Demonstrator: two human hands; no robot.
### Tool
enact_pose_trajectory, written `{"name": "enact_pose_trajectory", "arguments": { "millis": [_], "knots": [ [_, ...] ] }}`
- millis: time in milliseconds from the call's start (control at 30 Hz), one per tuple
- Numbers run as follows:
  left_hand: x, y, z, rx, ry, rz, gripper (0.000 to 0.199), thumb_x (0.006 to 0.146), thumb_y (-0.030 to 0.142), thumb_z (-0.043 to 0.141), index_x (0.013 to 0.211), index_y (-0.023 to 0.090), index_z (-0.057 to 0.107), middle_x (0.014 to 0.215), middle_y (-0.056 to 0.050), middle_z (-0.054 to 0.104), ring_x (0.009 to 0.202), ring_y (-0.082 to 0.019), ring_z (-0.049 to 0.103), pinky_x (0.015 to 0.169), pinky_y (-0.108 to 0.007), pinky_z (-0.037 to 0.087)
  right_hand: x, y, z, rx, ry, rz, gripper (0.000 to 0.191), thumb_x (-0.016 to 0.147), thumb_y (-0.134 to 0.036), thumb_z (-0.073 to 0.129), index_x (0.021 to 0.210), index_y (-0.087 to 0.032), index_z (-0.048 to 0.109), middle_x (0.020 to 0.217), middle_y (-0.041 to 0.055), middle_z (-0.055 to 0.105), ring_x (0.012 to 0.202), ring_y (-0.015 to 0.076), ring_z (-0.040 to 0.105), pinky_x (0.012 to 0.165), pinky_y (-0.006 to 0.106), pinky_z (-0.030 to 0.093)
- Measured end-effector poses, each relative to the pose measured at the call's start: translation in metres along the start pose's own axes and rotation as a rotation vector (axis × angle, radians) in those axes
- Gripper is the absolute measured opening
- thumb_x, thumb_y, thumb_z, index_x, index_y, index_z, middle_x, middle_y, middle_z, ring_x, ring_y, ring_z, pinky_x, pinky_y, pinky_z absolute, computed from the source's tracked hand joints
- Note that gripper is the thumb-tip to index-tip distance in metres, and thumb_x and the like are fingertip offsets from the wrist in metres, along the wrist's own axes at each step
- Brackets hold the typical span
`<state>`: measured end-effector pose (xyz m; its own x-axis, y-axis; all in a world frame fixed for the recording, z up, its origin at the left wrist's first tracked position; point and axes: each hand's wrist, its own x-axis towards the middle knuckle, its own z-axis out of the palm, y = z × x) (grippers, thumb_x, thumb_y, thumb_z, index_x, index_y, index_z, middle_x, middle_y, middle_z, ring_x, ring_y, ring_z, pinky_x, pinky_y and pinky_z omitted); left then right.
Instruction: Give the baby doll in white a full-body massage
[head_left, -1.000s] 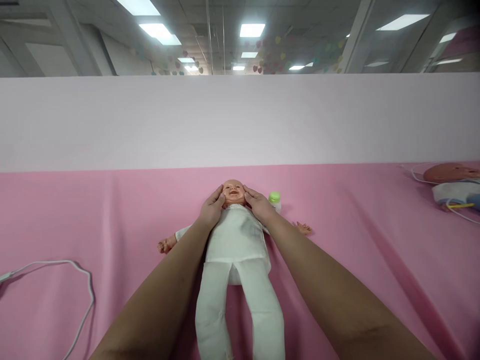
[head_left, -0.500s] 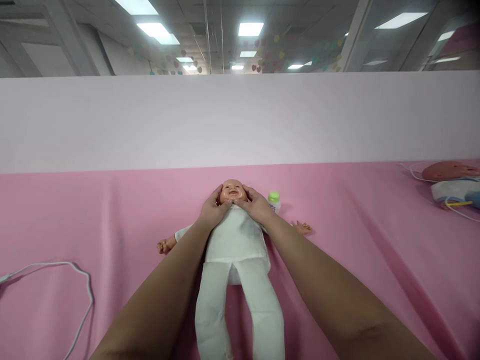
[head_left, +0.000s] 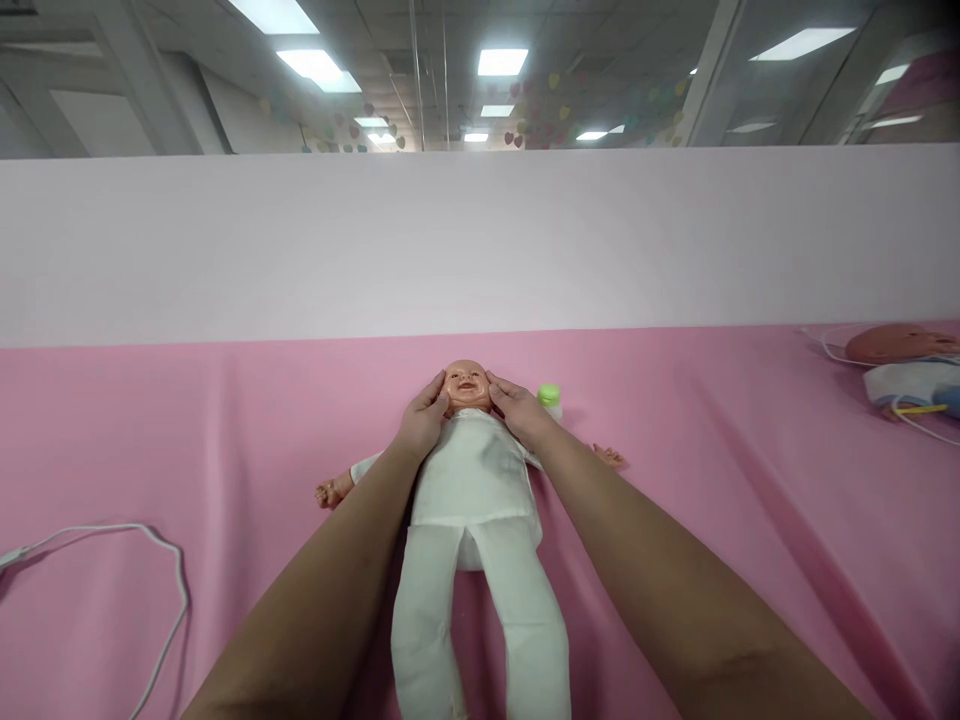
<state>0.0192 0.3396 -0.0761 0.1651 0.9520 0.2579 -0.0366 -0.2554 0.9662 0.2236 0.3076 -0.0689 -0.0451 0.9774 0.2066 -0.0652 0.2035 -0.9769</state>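
A baby doll point(head_left: 474, 470) with a white cloth body lies on its back, its hard plastic head at the far end and its legs toward me. My left hand point(head_left: 424, 415) cups the left side of the doll's head, thumb by the cheek. On the opposite side my right hand point(head_left: 521, 408) cups the head in the same way, thumb against the cheek. The fingers of both hands are partly hidden beside and behind the head. Just beyond my right hand stands a small bottle with a green cap point(head_left: 549, 395), its lower part covered by my wrist.
Pink sheeting point(head_left: 262, 420) covers the surface, with a white panel point(head_left: 480, 240) along the back. A pale cable point(head_left: 161, 540) curves at the left. At the far right lies another doll point(head_left: 896, 343) with whitish and blue cloth, thin tubing and a yellow strip point(head_left: 921, 408).
Both thumbs have moved from under the doll's chin outward to the sides of its cheeks. The hands stay at the head, and the doll lies in the same place.
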Motion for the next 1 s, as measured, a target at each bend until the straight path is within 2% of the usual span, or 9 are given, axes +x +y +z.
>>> {"name": "enact_pose_trajectory", "arguments": {
  "millis": [67, 167, 300, 400, 600, 767, 900, 1000],
  "knots": [
    [0.000, 0.001, 0.000, 0.007, 0.004, 0.007, 0.066, 0.094, 0.048, 0.066, 0.153, 0.022, 0.052, 0.156, -0.008, 0.054, 0.145, -0.028, 0.048, 0.121, -0.043, 0.036, 0.000, -0.002, 0.001, -0.017, 0.028, -0.012, 0.065, 0.095, -0.064, 0.062, 0.148, -0.028, 0.057, 0.153, 0.0032, 0.057, 0.141, 0.0258, 0.053, 0.123, 0.046, 0.039],
    [-0.002, 0.003, 0.000, 0.081, 0.007, 0.025, 0.072, 0.090, 0.053, 0.072, 0.153, 0.024, 0.053, 0.156, -0.008, 0.054, 0.145, -0.029, 0.048, 0.121, -0.043, 0.038, -0.003, -0.007, 0.003, -0.206, 0.058, -0.044, 0.068, 0.091, -0.067, 0.065, 0.148, -0.030, 0.057, 0.153, 0.0028, 0.056, 0.144, 0.0269, 0.050, 0.124, 0.047, 0.036],
    [-0.005, 0.007, 0.000, 0.200, 0.005, 0.033, 0.089, 0.079, 0.052, 0.084, 0.156, 0.026, 0.047, 0.150, -0.010, 0.060, 0.137, -0.032, 0.057, 0.115, -0.044, 0.045, -0.012, -0.016, 0.007, -0.421, 0.087, -0.038, 0.088, 0.080, -0.067, 0.077, 0.155, -0.030, 0.047, 0.151, 0.0058, 0.058, 0.138, 0.0294, 0.056, 0.118, 0.047, 0.043],
    [-0.007, 0.011, 0.001, 0.233, 0.012, 0.016, 0.093, 0.076, 0.049, 0.087, 0.156, 0.024, 0.047, 0.149, -0.011, 0.060, 0.134, -0.032, 0.059, 0.113, -0.043, 0.048, -0.015, -0.018, 0.011, -0.476, 0.097, -0.053, 0.094, 0.077, -0.066, 0.080, 0.155, -0.029, 0.046, 0.148, 0.0074, 0.060, 0.135, 0.0297, 0.058, 0.116, 0.046, 0.045],
    [-0.008, 0.011, 0.002, 0.200, -0.007, 0.040, 0.091, 0.078, 0.046, 0.085, 0.156, 0.022, 0.045, 0.151, -0.012, 0.059, 0.133, -0.031, 0.059, 0.112, -0.044, 0.049, -0.010, -0.016, 0.010, -0.456, 0.113, -0.047, 0.088, 0.077, -0.058, 0.083, 0.152, -0.027, 0.050, 0.150, 0.0080, 0.058, 0.137, 0.0300, 0.057, 0.118, 0.045, 0.043],
    [-0.002, 0.001, 0.001, 0.111, -0.009, 0.056, 0.083, 0.082, 0.046, 0.080, 0.155, 0.022, 0.049, 0.153, -0.010, 0.056, 0.140, -0.031, 0.054, 0.119, -0.044, 0.041, -0.006, -0.011, 0.002, -0.371, 0.053, -0.065, 0.079, 0.085, -0.049, 0.078, 0.154, -0.026, 0.048, 0.153, 0.0057, 0.056, 0.141, 0.0282, 0.053, 0.122, 0.046, 0.038],
    [0.003, -0.006, -0.002, 0.060, -0.009, 0.046, 0.075, 0.088, 0.046, 0.074, 0.154, 0.022, 0.050, 0.156, -0.009, 0.054, 0.143, -0.029, 0.051, 0.121, -0.044, 0.038, -0.003, -0.006, -0.003, -0.256, -0.013, -0.079, 0.075, 0.089, -0.055, 0.073, 0.155, -0.029, 0.047, 0.154, 0.0028, 0.055, 0.142, 0.0262, 0.052, 0.123, 0.046, 0.038],
    [0.005, -0.009, -0.003, 0.053, -0.014, 0.042, 0.071, 0.091, 0.049, 0.069, 0.155, 0.022, 0.049, 0.157, -0.009, 0.053, 0.144, -0.029, 0.049, 0.122, -0.044, 0.036, -0.003, -0.004, -0.004, -0.263, -0.009, -0.071, 0.074, 0.091, -0.059, 0.070, 0.155, -0.030, 0.047, 0.156, 0.0015, 0.053, 0.145, 0.0254, 0.049, 0.125, 0.045, 0.034]
  ]
}}
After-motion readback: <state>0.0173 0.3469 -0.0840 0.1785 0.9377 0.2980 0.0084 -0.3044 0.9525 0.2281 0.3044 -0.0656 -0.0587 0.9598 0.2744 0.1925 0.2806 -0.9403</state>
